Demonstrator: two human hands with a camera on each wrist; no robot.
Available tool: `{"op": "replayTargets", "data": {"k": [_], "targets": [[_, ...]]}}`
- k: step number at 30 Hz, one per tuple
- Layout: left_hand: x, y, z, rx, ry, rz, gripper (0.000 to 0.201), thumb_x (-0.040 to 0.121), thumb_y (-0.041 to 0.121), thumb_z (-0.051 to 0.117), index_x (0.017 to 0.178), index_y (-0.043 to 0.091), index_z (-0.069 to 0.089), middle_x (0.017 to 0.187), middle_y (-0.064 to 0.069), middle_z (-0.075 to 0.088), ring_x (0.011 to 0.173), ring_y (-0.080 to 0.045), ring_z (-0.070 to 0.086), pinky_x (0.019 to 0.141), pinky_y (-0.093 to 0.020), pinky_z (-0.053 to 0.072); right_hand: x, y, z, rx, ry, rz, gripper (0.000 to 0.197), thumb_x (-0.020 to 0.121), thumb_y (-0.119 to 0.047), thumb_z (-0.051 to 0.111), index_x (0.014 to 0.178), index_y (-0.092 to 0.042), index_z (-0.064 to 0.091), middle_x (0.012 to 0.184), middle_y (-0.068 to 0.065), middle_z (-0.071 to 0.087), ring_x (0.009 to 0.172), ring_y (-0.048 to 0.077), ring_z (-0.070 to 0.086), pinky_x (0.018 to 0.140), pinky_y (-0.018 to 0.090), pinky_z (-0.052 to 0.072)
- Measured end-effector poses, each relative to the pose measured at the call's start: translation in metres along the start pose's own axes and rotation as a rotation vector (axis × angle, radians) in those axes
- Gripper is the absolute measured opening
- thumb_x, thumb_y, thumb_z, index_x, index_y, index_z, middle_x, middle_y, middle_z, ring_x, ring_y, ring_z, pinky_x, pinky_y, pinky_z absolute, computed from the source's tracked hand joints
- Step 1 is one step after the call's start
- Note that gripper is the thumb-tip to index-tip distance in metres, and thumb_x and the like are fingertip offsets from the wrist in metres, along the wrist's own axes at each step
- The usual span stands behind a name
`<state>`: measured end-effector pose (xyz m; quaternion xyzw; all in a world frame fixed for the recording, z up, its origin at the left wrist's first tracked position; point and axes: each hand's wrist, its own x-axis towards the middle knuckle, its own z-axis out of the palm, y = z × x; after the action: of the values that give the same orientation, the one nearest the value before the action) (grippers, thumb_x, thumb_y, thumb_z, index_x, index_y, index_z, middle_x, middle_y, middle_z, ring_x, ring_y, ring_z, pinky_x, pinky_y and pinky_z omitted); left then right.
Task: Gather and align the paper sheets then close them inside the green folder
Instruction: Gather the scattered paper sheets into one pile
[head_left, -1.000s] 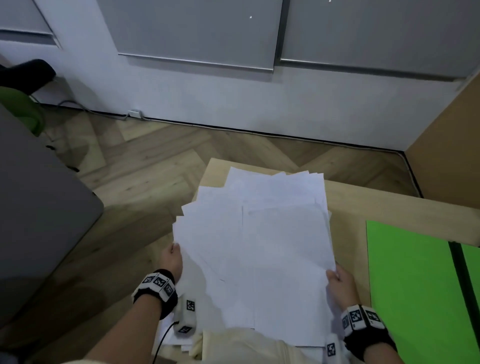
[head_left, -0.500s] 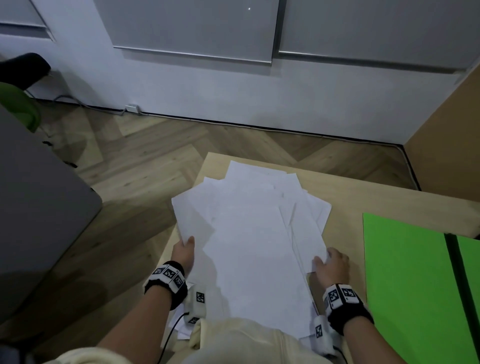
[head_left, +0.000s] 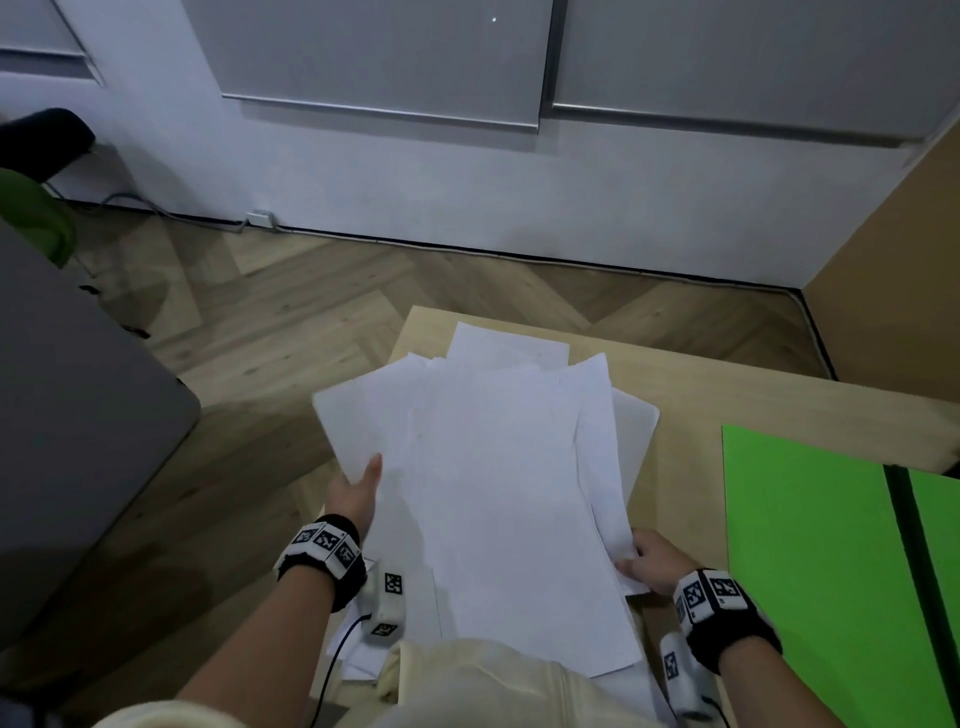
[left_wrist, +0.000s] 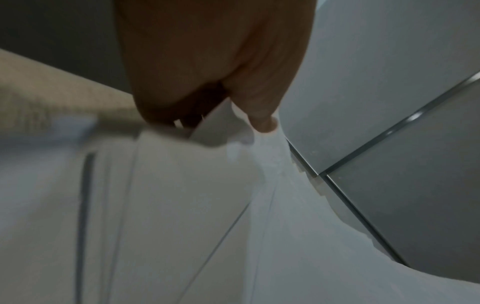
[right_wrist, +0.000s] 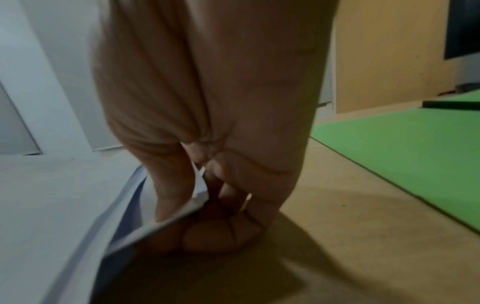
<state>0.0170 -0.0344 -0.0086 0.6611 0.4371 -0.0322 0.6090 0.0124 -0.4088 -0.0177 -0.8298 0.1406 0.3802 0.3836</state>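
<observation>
White paper sheets (head_left: 498, 493) lie as a loose, fanned pile on the wooden table (head_left: 685, 384) in the head view, corners pointing to 11, 12 and 1 o'clock. The left hand (head_left: 356, 493) holds the pile's edge at 9 o'clock; the right hand (head_left: 649, 564) holds the corner at 4 o'clock. The green folder (head_left: 810, 561) lies open and flat at 3 o'clock, well apart from the sheets.

From the left wrist view, blurred, the thumb (left_wrist: 259, 102) presses on top of the sheets (left_wrist: 182, 205); I cannot tell how the other fingers lie.

From the right wrist view, the fingers (right_wrist: 223, 236) are curled under the sheets' corner (right_wrist: 64, 205) and the thumb is on it, clamped together.
</observation>
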Motion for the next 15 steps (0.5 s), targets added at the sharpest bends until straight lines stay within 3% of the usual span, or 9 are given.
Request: {"op": "replayTargets", "data": {"k": [1, 3, 4, 6, 9, 11, 13, 15], "targets": [[-0.001, -0.002, 0.002, 0.002, -0.009, 0.0, 0.062, 0.077, 0.05, 0.069, 0.121, 0.008, 0.061, 0.112, -0.013, 0.069, 0.103, -0.036, 0.067, 0.091, -0.051, 0.054, -0.002, -0.002, 0.0, -0.009, 0.029, 0.011, 0.029, 0.088, -0.025, 0.059, 0.113, -0.011, 0.061, 0.118, 0.006, 0.066, 0.108, 0.023, 0.061, 0.093, 0.032, 0.049], [-0.006, 0.0, 0.012, 0.033, -0.083, 0.014, 0.048, 0.082, 0.028, 0.072, 0.121, 0.001, 0.062, 0.115, -0.022, 0.069, 0.103, -0.04, 0.067, 0.09, -0.05, 0.054, -0.001, -0.008, 0.006, 0.094, 0.107, -0.033, 0.04, 0.091, -0.036, 0.052, 0.123, -0.012, 0.054, 0.131, -0.001, 0.055, 0.121, 0.016, 0.05, 0.109, 0.036, 0.036], [-0.014, 0.005, 0.018, 0.07, -0.114, 0.029, 0.04, 0.087, 0.017, 0.067, 0.121, -0.003, 0.061, 0.117, -0.025, 0.067, 0.104, -0.041, 0.066, 0.088, -0.046, 0.054, -0.004, -0.016, 0.011, 0.191, 0.143, -0.077, 0.035, 0.094, -0.035, 0.05, 0.124, -0.018, 0.051, 0.128, -0.007, 0.051, 0.122, 0.012, 0.045, 0.109, 0.032, 0.032], [-0.019, 0.01, 0.031, 0.121, -0.178, 0.031, 0.035, 0.092, 0.011, 0.061, 0.123, -0.006, 0.058, 0.119, -0.025, 0.066, 0.106, -0.041, 0.064, 0.086, -0.042, 0.053, -0.004, -0.028, 0.021, 0.303, 0.153, -0.152, 0.041, 0.093, -0.03, 0.055, 0.131, -0.014, 0.052, 0.123, -0.004, 0.056, 0.123, 0.015, 0.049, 0.102, 0.029, 0.036], [-0.02, 0.023, 0.038, 0.19, -0.324, -0.007, 0.037, 0.093, 0.025, 0.06, 0.121, 0.0, 0.056, 0.111, -0.019, 0.066, 0.103, -0.036, 0.064, 0.085, -0.039, 0.052, -0.002, -0.03, 0.027, 0.248, 0.097, -0.182, 0.049, 0.088, -0.023, 0.064, 0.132, -0.009, 0.051, 0.129, 0.002, 0.059, 0.121, 0.021, 0.054, 0.103, 0.032, 0.04], [-0.013, 0.031, 0.033, 0.229, -0.381, 0.008, 0.034, 0.091, 0.04, 0.06, 0.104, 0.009, 0.06, 0.095, -0.01, 0.068, 0.088, -0.029, 0.065, 0.078, -0.036, 0.055, -0.004, -0.028, 0.022, 0.357, 0.125, -0.151, 0.041, 0.089, -0.013, 0.062, 0.128, -0.004, 0.054, 0.121, 0.003, 0.06, 0.111, 0.019, 0.056, 0.093, 0.029, 0.045], [-0.002, 0.034, 0.031, 0.207, -0.344, 0.039, 0.035, 0.087, 0.046, 0.064, 0.089, 0.011, 0.061, 0.09, -0.011, 0.067, 0.079, -0.026, 0.064, 0.076, -0.037, 0.056, -0.001, -0.023, 0.014, 0.496, 0.251, -0.119, 0.033, 0.09, -0.007, 0.06, 0.122, 0.0, 0.058, 0.111, 0.006, 0.062, 0.102, 0.02, 0.057, 0.085, 0.028, 0.046], [0.005, 0.034, 0.035, 0.218, -0.211, 0.075, 0.037, 0.084, 0.04, 0.07, 0.093, 0.004, 0.064, 0.099, -0.017, 0.065, 0.078, -0.025, 0.063, 0.07, -0.031, 0.055, 0.005, -0.018, 0.007, 0.484, 0.477, -0.078, 0.032, 0.088, -0.009, 0.062, 0.116, 0.006, 0.061, 0.11, 0.012, 0.065, 0.101, 0.026, 0.06, 0.088, 0.031, 0.045]]}}
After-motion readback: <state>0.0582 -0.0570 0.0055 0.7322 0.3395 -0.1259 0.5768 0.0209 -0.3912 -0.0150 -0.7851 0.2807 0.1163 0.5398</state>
